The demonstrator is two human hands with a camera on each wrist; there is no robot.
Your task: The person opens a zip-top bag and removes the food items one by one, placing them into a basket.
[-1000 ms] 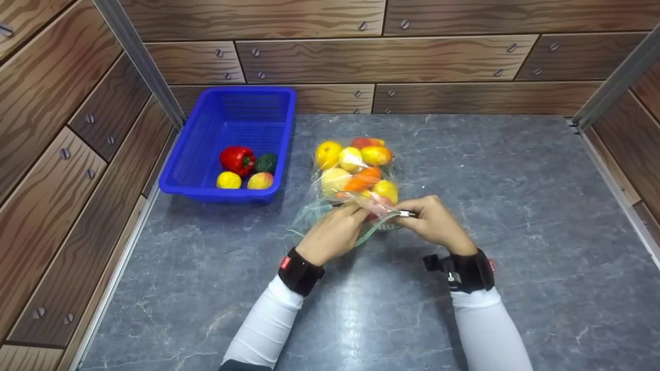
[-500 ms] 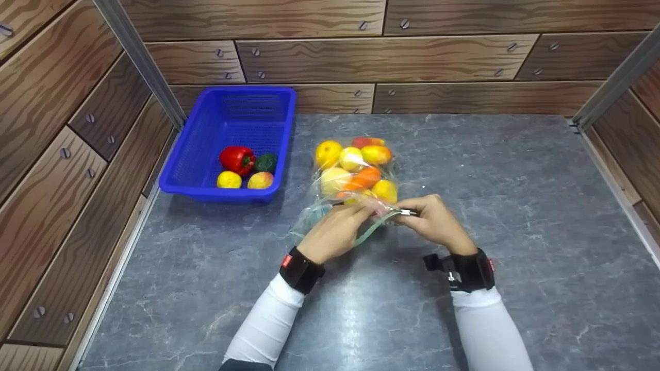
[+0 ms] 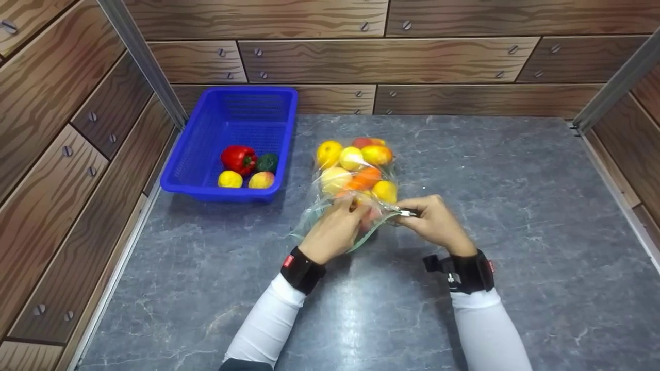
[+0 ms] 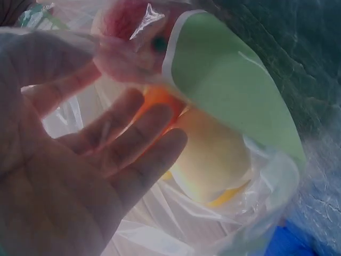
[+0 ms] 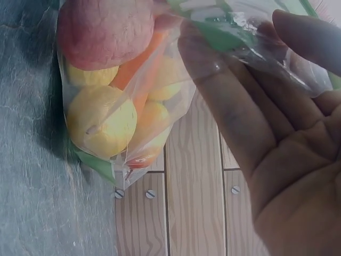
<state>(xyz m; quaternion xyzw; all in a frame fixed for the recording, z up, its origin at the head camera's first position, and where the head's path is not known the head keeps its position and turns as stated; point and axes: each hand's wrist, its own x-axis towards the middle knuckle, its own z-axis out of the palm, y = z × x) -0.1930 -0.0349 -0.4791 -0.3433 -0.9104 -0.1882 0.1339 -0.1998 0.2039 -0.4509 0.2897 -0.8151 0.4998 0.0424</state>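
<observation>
A clear zip bag (image 3: 309,219) with a green edge lies on the table, filled with several fruits and an orange carrot (image 3: 363,179). My left hand (image 3: 332,232) reaches into the bag's mouth. In the left wrist view its fingers (image 4: 133,146) are loosely extended behind film, close to the fruit. A pinkish-red round fruit (image 5: 106,34) sits near the mouth, beside the left fingers in the head view. My right hand (image 3: 433,221) pinches the right end of the bag's edge, by the small white slider (image 3: 406,213). Yellow fruits (image 5: 101,120) show through the plastic.
A blue basket (image 3: 172,180) stands to the left of the bag. Inside it are a red bell pepper (image 3: 238,159), a dark green avocado-like fruit (image 3: 267,163), a yellow fruit (image 3: 230,179) and a yellow-red fruit (image 3: 262,180). Wood-patterned panels (image 3: 392,60) enclose the grey table.
The pinkish-red fruit has shifted toward the bag's mouth and my left fingers. The left fingertips have moved slightly and the green edge sags lower. My right hand keeps its grip.
</observation>
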